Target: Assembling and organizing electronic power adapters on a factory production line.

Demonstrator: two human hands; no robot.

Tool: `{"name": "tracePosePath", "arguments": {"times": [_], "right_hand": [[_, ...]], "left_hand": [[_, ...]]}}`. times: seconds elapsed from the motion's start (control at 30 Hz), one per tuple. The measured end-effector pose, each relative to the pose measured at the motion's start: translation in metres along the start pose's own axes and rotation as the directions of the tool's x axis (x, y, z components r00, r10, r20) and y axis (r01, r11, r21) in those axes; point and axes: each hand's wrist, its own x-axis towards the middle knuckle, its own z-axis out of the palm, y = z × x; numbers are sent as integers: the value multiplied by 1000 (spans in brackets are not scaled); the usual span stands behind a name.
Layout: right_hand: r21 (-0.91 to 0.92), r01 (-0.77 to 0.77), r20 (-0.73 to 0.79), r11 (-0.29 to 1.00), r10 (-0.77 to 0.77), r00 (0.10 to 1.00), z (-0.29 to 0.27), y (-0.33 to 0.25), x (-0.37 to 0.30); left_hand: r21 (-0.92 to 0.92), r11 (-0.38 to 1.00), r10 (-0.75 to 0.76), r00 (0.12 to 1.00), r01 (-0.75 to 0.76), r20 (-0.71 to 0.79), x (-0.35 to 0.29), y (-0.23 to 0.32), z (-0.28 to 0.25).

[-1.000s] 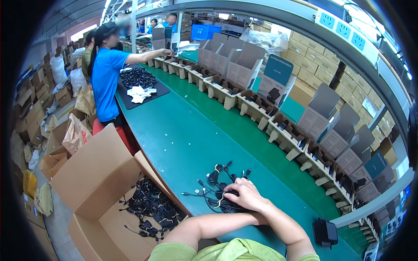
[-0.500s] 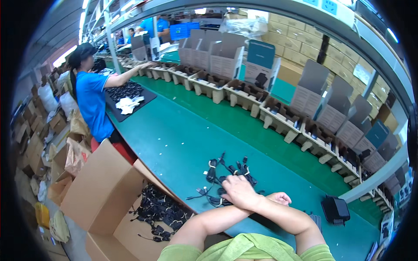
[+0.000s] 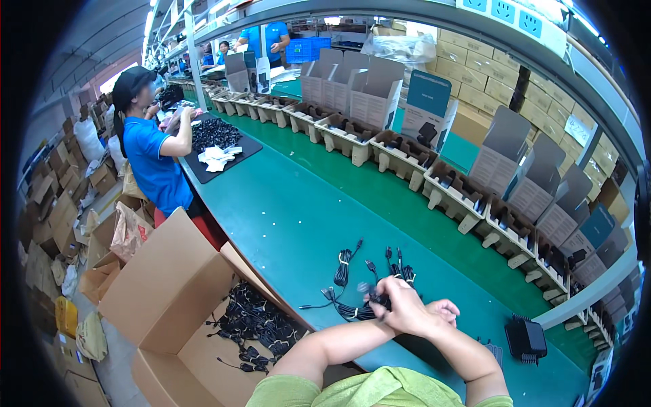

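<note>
Already a few coiled black cables [image 3: 342, 268] lie finished on the green table [image 3: 285, 210], one off to the left and several bunched just beyond the hands, so the bundling looks partly done. A great heap of loose cables [image 3: 261, 325] waits in the open cardboard box [image 3: 169, 285] at the person's left, so most of it seems left to do. The left hand [image 3: 407, 308] is clenched around a black cable bundle [image 3: 373, 298] just above the table, close to the body. That bundle's long axis runs roughly left to right, its plug end pointing left. The right hand [image 3: 444, 312] sits tucked behind the left, touching it; whether its fingers grip anything I cannot tell.
</note>
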Motion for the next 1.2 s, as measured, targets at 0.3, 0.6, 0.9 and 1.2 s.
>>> {"name": "tracePosePath", "arguments": {"times": [0.3,0.6,0.9,1.2], "right_hand": [[814,81,-397,575,449,801,-81,-1,-3],[800,-18,-442,599,610,658,-96,34,-58],[782,-93,-410,616,621,668,-94,34,-65],[21,-454,-327,891,435,839,-49,38,-94]], "left_hand": [[24,981,192,956,-192,-220,-23,53,22],[-147,944,269,947,-295,-173,-40,87,29],[52,997,-67,997,65,25,-45,77,55],[-50,994,71,936,-93,-343,-37,58,21]]}}
